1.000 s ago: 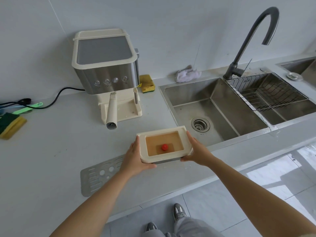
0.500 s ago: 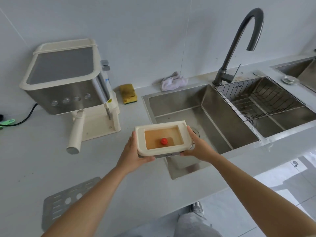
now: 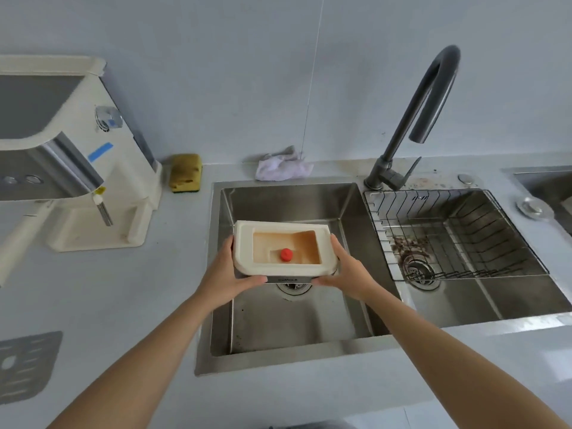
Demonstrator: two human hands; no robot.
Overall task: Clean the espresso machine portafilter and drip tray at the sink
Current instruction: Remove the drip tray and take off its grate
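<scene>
Gripping the drip tray (image 3: 280, 243) by its ends, your left hand (image 3: 221, 275) and right hand (image 3: 348, 274) carry brown liquid over the sink (image 3: 309, 199); tilt unevenly and it slops onto the counter (image 3: 139, 289).

Matt cream plastic drip tray (image 3: 244, 249), brushed steel sink (image 3: 309, 320)

I see a cream tray (image 3: 244, 243) with brownish liquid and a red float (image 3: 286, 254). The sink (image 3: 349, 212) is brushed steel, the tap (image 3: 414, 119) dark grey. The sponge (image 3: 185, 176) is yellow, the cloth (image 3: 281, 168) pale lilac, the machine (image 3: 62, 168) cream and silver, the grate (image 3: 24, 365) grey and slotted.
</scene>
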